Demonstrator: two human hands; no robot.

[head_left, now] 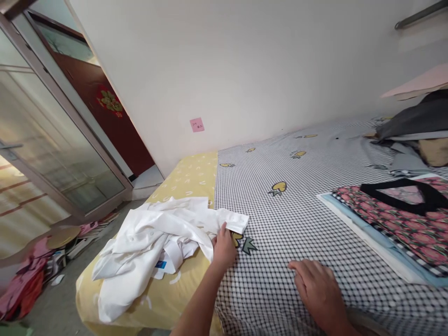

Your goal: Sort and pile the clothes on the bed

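A crumpled white shirt (150,228) lies in a loose heap on the yellow part of the bedding, with a small blue label showing at its front. One cuff of it stretches right onto the checked cloth. My left hand (225,249) is closed at this cuff, its fingertips on the fabric; the thumb is mostly hidden. Over the checked bedding (266,261), to the right, hovers or rests my right hand (317,289), palm down. Nothing shows in it, and its fingers are loosely bent and slightly apart.
A flat stack of folded clothes, topped by a pink floral garment (413,228) with a black neckline, lies at right. Behind it is a dark clothes pile (416,121). A wall (245,70) bounds the bed's far side. Left are a glass door (63,126) and red items (30,275) on the floor.
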